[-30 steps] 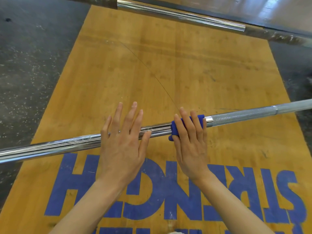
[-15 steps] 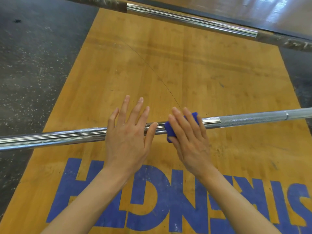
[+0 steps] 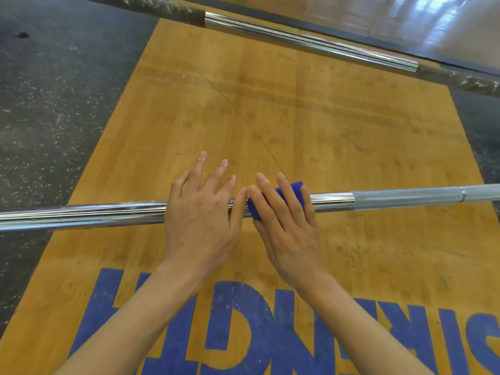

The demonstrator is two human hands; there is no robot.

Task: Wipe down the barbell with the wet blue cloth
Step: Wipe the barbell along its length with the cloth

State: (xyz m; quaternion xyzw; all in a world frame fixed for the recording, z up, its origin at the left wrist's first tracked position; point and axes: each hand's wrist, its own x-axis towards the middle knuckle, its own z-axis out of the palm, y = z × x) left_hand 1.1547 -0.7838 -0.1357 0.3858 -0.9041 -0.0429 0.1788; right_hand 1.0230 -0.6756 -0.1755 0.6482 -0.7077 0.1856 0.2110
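Note:
A chrome barbell [image 3: 108, 213] lies across the wooden platform from left to right, smooth in the middle and knurled toward the right. The blue cloth [image 3: 296, 188] is draped over the bar near its middle. My right hand [image 3: 284, 220] lies flat on the cloth with straight fingers, pressing it to the bar. Just left of it, my left hand [image 3: 203, 212] rests flat on the bare bar with its fingers spread. The two hands almost touch.
The wooden platform [image 3: 324, 131] carries large blue lettering near me. Dark speckled rubber flooring [image 3: 54, 104] borders it on the left and right. A second bar [image 3: 311, 41] with a chrome middle lies across the far edge of the platform.
My right hand has slid the cloth leftward along the bar, closing the gap to my left hand, which stays flat on the bar. More bare chrome shows right of the cloth.

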